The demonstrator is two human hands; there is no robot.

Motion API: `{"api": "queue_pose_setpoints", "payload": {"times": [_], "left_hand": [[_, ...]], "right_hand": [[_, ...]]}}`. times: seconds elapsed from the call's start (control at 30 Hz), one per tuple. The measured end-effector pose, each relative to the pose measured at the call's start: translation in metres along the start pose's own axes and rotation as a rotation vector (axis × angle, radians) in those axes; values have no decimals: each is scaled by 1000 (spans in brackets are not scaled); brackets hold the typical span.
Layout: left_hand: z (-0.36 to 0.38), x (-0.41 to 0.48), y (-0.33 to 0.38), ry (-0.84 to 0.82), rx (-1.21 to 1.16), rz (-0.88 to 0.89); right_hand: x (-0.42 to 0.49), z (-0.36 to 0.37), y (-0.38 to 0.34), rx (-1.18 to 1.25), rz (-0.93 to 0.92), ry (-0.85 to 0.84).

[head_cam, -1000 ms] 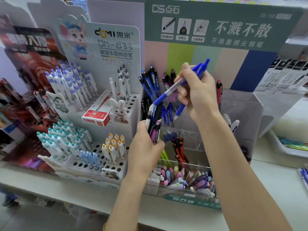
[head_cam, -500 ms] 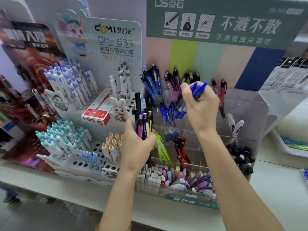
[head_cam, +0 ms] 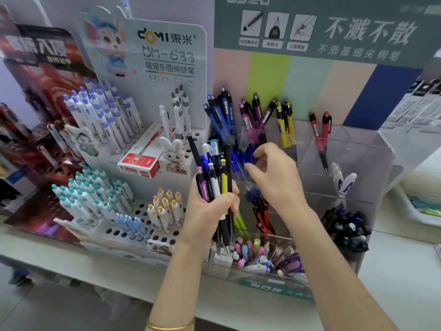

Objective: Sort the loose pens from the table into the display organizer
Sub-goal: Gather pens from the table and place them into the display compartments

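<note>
left hand [head_cam: 207,211]: grasps a bundle of pens [head_cam: 218,177] before the organizer [head_cam: 346,151].
right hand [head_cam: 274,180]: fingers loose, empty, over the blue pens [head_cam: 241,156].
progress: partway; the bundle is left to sort.

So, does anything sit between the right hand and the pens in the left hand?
Nothing visible does. The right hand hovers just right of the pens gripped by the left hand, with an open gap between them. The blue pens in the organizer stand behind that gap, not in it.

Right compartment [head_cam: 362,161] roomy, upright pens [head_cam: 223,111] crowding rear slots, white rack [head_cam: 143,235] leftward
</note>
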State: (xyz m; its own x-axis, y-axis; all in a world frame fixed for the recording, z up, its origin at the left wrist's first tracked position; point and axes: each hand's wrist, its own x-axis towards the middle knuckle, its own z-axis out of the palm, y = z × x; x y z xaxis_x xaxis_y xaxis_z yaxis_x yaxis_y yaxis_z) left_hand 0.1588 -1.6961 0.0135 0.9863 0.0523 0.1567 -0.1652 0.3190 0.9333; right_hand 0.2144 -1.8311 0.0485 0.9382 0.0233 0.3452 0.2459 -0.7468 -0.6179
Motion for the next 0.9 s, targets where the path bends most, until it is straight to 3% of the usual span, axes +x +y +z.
{"api": "queue_pose_setpoints", "payload": {"times": [0.1, 0.23, 0.47, 0.67, 0.8, 0.9], "left_hand": [[4, -1, -1, -88, -151, -3], [15, -2, -1, -136, -338, -79], [21, -5, -6, -294, -509, -124], [24, -5, -8, -323, -403, -148], [24, -6, -9, -315, -234, -158], [20, -5, -5, -355, -161, -184]], "right_hand": [[-3, -12, -13, 209, -81, 72], [-5, -28, -27, 533, -36, -37], [-15, -26, -21, 699, 118, -171], [-16, -34, -21, 734, 173, -262], [-14, -35, -18, 636, 139, -182], [-13, -37, -15, 709, 174, -171]]}}
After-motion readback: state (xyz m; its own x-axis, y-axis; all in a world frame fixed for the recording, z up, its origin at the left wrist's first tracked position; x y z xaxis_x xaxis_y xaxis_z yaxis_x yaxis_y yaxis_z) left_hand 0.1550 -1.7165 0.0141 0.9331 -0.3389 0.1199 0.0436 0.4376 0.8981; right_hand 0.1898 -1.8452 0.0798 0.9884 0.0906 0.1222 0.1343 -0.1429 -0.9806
